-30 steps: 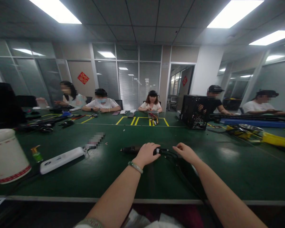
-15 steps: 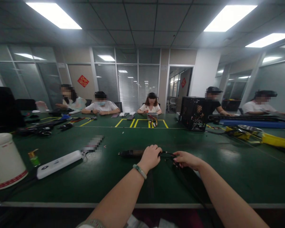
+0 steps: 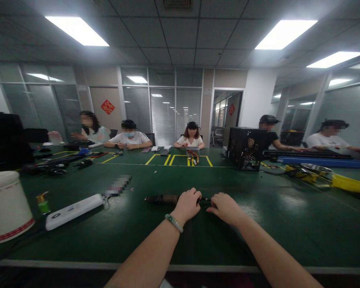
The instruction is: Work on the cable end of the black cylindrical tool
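A dark, long electric screwdriver [image 3: 162,199] lies on the green table with its narrow tip pointing left. My left hand [image 3: 188,205], with a jade-like bangle on the wrist, is closed over the tool's rear end. From that end a short stretch of black cable [image 3: 206,199] runs toward my right hand [image 3: 225,208]. The fingers of my right hand are curled around the cable, thumb toward the left; part of the grip is hidden under the hand.
A white power strip [image 3: 75,212], a small green bottle [image 3: 43,204] and a white canister [image 3: 9,212] stand left. Across the table [image 3: 180,248] sit several people. A black computer case [image 3: 246,150] is at back right, and a yellow item [image 3: 351,186] lies at far right.
My right hand has shifted closer to the left hand along the cable and turned more palm-down. The screwdriver and left hand have moved slightly left. The head view has tilted up a little.
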Demonstrator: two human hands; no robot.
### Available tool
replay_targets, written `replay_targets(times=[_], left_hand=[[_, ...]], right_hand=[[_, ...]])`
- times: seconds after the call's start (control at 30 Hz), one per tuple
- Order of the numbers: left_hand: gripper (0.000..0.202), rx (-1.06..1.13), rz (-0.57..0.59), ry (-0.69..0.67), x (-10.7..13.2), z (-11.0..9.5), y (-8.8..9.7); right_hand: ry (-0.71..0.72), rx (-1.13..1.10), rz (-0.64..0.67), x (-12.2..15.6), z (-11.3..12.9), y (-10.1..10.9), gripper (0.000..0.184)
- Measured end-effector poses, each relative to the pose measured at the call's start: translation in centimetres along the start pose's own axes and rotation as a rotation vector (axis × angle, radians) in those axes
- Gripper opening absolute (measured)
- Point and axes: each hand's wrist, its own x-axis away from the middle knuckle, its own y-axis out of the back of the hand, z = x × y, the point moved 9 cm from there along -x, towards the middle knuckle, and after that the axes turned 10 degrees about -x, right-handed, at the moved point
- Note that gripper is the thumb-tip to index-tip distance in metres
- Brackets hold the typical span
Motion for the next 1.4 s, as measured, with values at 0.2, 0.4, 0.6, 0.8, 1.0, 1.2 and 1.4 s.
replay_targets(times=[0.2, 0.4, 0.6, 0.8, 1.0, 1.2, 1.4], left_hand=[[0.018, 0.023, -0.038, -0.018, 0.0, 0.1, 0.2], [0.019, 0.042, -0.037, -0.021, 0.1, 0.3, 0.1], [0.019, 0.036, -0.048, -0.032, 0.0, 0.4, 0.1], [0.015, 0.029, -0.067, -0.042, -0.1, 0.4, 0.0], [0.012, 0.024, -0.073, -0.05, -0.2, 0.3, -0.1], [0.012, 0.053, -0.098, -0.06, -0.1, 0.3, 0.1], [0.013, 0.099, -0.084, -0.079, 0.1, 0.4, 0.2]], right_hand=[[-0.049, 0.15, 0.107, -0.7, 0.6, -1.0, 0.03], [-0.165, 0.0, 0.39, -1.0, -0.7, -1.7, 0.012], [-0.025, -0.225, 0.422, -2.3, -0.2, -2.6, 0.016], [-0.087, -0.661, 0.354, -3.4, -2.2, -4.8, 0.012], [-0.144, -0.802, 0.019, -3.0, -4.1, -5.2, 0.013], [-0.171, -0.766, -0.104, -2.7, -4.2, -4.8, 0.012], [-0.147, -0.809, -0.105, -2.8, -4.3, -4.4, 0.012]])
